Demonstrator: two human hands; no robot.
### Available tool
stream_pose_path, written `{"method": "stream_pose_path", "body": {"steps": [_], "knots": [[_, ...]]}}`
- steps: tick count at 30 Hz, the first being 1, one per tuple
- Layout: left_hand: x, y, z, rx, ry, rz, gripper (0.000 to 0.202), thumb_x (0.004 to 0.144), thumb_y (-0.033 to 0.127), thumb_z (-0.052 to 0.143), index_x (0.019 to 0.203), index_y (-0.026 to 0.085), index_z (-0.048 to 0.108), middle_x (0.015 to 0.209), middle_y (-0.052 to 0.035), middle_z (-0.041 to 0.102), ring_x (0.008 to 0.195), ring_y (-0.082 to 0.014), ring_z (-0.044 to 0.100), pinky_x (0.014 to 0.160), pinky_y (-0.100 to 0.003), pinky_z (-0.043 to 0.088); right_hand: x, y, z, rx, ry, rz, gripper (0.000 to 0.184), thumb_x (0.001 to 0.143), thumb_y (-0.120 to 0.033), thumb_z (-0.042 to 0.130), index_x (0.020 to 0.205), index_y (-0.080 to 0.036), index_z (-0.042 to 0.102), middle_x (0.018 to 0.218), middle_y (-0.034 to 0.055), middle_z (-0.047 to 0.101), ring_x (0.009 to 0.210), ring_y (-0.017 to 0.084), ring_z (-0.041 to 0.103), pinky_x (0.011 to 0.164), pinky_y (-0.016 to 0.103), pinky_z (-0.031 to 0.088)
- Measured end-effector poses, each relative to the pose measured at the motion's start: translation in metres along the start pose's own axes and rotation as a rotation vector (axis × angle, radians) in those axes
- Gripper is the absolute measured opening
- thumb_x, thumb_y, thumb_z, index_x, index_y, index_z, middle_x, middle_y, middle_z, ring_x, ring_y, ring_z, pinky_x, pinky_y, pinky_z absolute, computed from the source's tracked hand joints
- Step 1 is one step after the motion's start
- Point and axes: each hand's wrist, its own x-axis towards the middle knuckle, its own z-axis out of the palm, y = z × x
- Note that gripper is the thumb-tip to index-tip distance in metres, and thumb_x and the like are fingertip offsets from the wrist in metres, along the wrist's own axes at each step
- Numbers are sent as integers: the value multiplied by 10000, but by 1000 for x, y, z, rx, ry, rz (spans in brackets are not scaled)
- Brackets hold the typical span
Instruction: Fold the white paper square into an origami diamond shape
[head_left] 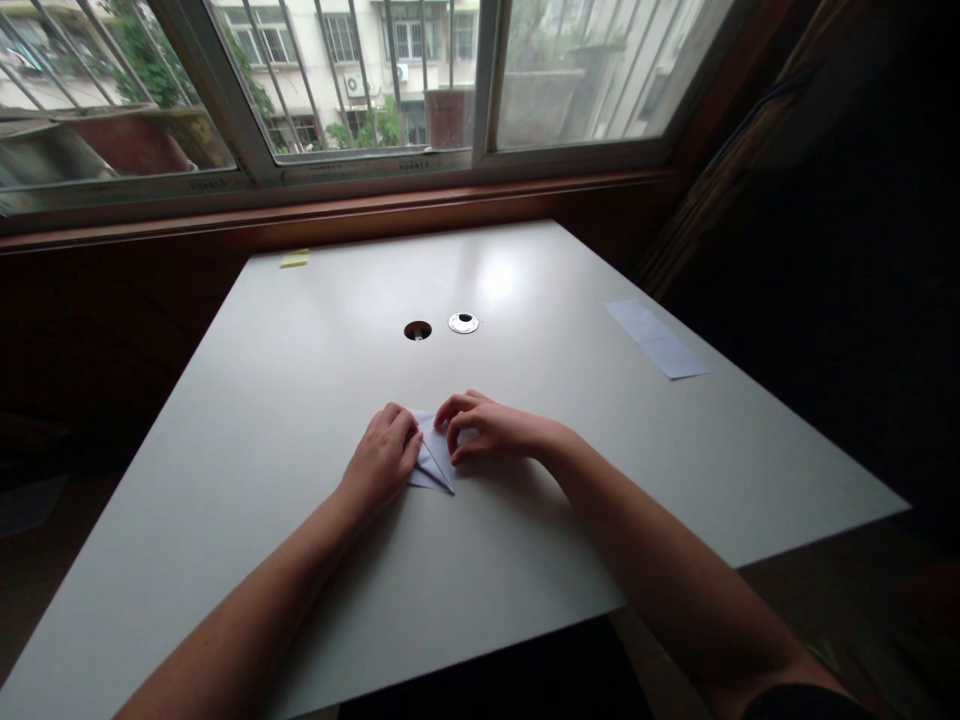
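Note:
A small sheet of folded white paper (436, 462) lies on the white table (315, 360), with slanting creases that meet at a point toward me. My left hand (386, 445) is closed on its left side, fingers curled and covering that edge. On the right, my right hand (480, 425) has its fingers bent and apart, the fingertips touching or just over the paper's right edge. Whether the right fingers pinch any of the paper cannot be made out. The paper's far edge is partly hidden between the hands.
Beyond the paper are a round hole (418, 331) in the tabletop and a round cable cover (463, 323). A strip of white paper (658, 340) lies near the right edge. A yellow sticky note (295, 258) is at the far left corner. A window (360, 80) stands behind.

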Motion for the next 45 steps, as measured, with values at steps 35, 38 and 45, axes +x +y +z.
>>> {"method": "stream_pose_path", "body": {"steps": [35, 38, 45], "knots": [[-3, 0, 2, 242, -12, 3, 77, 948, 185, 428, 889, 210, 471, 968, -63, 499, 901, -222, 513, 866, -381, 479, 15, -26, 27, -259, -28, 16, 386, 792, -584, 676, 819, -202, 636, 971, 66, 522, 898, 220, 468, 883, 389, 421], [-3, 0, 2, 251, -14, 6, 77, 946, 184, 431, 882, 210, 464, 967, -64, 497, 897, -223, 514, 861, -382, 483, 16, -24, 26, -241, -46, 29, 372, 781, -565, 696, 834, -202, 640, 978, 66, 520, 912, 225, 467, 891, 392, 417], [-3, 0, 2, 269, -1, 15, 69, 941, 187, 442, 881, 213, 464, 954, -62, 495, 894, -226, 513, 851, -383, 486, 16, -21, 24, -197, -76, 42, 367, 766, -556, 718, 868, -207, 665, 1004, 71, 525, 946, 236, 472, 913, 400, 412]]}}
